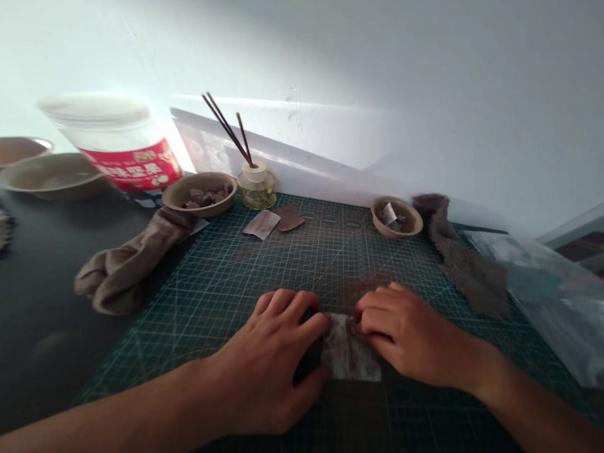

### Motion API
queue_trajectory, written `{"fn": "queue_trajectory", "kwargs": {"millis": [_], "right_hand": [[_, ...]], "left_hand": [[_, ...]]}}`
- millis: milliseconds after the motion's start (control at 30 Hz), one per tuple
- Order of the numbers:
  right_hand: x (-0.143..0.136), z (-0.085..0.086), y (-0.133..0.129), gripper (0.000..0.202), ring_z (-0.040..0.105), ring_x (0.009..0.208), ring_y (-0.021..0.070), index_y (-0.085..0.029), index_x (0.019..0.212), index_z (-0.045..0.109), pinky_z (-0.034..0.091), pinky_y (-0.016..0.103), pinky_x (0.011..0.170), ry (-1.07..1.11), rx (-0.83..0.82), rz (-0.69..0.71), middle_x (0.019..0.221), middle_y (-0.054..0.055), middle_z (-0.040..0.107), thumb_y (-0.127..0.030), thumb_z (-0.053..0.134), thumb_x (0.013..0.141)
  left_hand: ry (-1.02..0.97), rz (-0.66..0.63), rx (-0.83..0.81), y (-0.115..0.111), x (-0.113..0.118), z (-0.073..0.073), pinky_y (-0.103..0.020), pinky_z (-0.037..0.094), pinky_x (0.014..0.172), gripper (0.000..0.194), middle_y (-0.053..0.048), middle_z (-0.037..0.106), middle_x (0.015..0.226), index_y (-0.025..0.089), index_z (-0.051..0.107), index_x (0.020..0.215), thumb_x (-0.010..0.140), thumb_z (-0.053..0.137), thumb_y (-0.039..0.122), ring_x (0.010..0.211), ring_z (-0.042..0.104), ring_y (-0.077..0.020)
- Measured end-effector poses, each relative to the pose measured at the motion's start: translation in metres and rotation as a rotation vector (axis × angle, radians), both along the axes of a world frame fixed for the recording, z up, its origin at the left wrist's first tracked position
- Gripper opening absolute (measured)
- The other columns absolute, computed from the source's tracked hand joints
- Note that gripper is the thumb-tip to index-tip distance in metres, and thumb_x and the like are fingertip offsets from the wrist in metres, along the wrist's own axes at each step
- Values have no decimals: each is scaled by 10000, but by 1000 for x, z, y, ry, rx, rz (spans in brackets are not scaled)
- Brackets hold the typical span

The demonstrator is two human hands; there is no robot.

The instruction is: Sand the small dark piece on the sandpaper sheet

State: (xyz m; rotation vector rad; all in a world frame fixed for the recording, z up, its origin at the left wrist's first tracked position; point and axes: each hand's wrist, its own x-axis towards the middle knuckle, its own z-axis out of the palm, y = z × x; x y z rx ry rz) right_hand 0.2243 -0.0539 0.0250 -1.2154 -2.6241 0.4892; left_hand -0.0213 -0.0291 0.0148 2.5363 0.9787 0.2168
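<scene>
Paper [352, 358], pale and streaked with brown, is laid flat on a green cutting mat [185, 312] between the left hand [274, 348] and the right hand [407, 332], which are held apart from each other. Its left edge is touched by the left hand's spread thumb and forefinger; its upper right edge is met by the right hand's curled fingers, though whether it is pinched there cannot be told. Beyond the left hand, a pale square [262, 224] and a brown square [289, 217] are set side by side, with a reed diffuser [258, 191] and a bowl of dark pieces [173, 194] behind them. Beyond the right hand, a smaller bowl [395, 234] is placed beside a grey cloth [477, 272]. To the left of the left hand, a crumpled brown cloth [143, 257] is seen on the desk [44, 291]
</scene>
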Motion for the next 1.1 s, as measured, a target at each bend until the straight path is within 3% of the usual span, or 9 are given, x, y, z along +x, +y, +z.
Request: {"fn": "queue_trajectory", "kwargs": {"millis": [67, 133, 267, 333, 500, 600, 767, 900, 1100], "right_hand": [[3, -1, -3, 144, 598, 883, 171, -204, 809, 610, 366, 353, 870, 37, -46, 51, 928, 1, 679, -94, 641, 897], [7, -4, -7, 114, 621, 929, 179, -208, 846, 626, 396, 358, 900, 183, -70, 16, 984, 16, 693, -114, 638, 909], [15, -12, -3, 72, 639, 955, 184, -218, 934, 638, 488, 325, 846, 662, -255, -274, 1018, 40, 676, -286, 646, 955], [17, -14, 5, 171, 628, 869, 174, -224, 977, 644, 505, 299, 766, 882, -395, -352, 975, 27, 658, -360, 718, 904], [12, -13, 35, 343, 584, 749, 128, -228, 1046, 681, 476, 246, 685, 1420, -654, -377, 911, -12, 633, -328, 856, 768], [8, -12, 58, 346, 606, 828, 147, -221, 1065, 704, 483, 248, 712, 1536, -632, -358, 975, 19, 666, -357, 843, 779], [11, -21, 84, 279, 650, 944, 160, -232, 1004, 734, 497, 284, 884, 1697, -603, -319, 1023, 22, 723, -348, 852, 780], [18, -35, 83, 254, 682, 941, 140, -240, 987, 733, 507, 278, 931, 1790, -650, -308, 1007, 5, 744, -295, 866, 778], [23, -43, 75, 211, 713, 909, 111, -232, 990, 717, 538, 225, 876, 1862, -762, -302, 970, -10, 748, -208, 840, 821]], "left_hand": [[-15, 0, -13, 0, -1, 1, -588, 384, 978, 352, -93, 553, 1250, 244, 613, 1161, 823, 638, 337, 1112, 496, -336], [-49, 1, -23, 1, -3, 2, -576, 399, 967, 331, -90, 555, 1242, 245, 614, 1158, 839, 633, 331, 1098, 503, -327], [-193, 21, 56, 13, 0, 6, -539, 421, 987, 355, -95, 542, 1283, 256, 558, 1266, 912, 575, 284, 1143, 495, -307], [-241, -9, 102, 24, 6, 11, -524, 427, 1010, 384, -94, 546, 1292, 261, 520, 1319, 937, 560, 265, 1167, 496, -296], [-407, -14, 147, 56, 41, 26, -501, 447, 1041, 363, -95, 588, 1275, 237, 510, 1321, 969, 566, 305, 1188, 531, -281], [-524, 22, 195, 73, 66, 22, -472, 491, 993, 309, -84, 634, 1189, 228, 525, 1262, 965, 568, 299, 1117, 574, -265], [-667, 126, 294, 99, 95, -4, -452, 524, 902, 260, -89, 633, 1101, 210, 484, 1233, 982, 515, 268, 1037, 597, -256], [-709, 97, 331, 106, 101, -21, -433, 508, 878, 204, -76, 639, 1052, 213, 508, 1196, 994, 491, 238, 1004, 592, -245], [-668, -4, 325, 100, 97, -22, -427, 463, 912, 189, -52, 643, 1098, 244, 567, 1163, 977, 547, 216, 1038, 567, -241]]}}
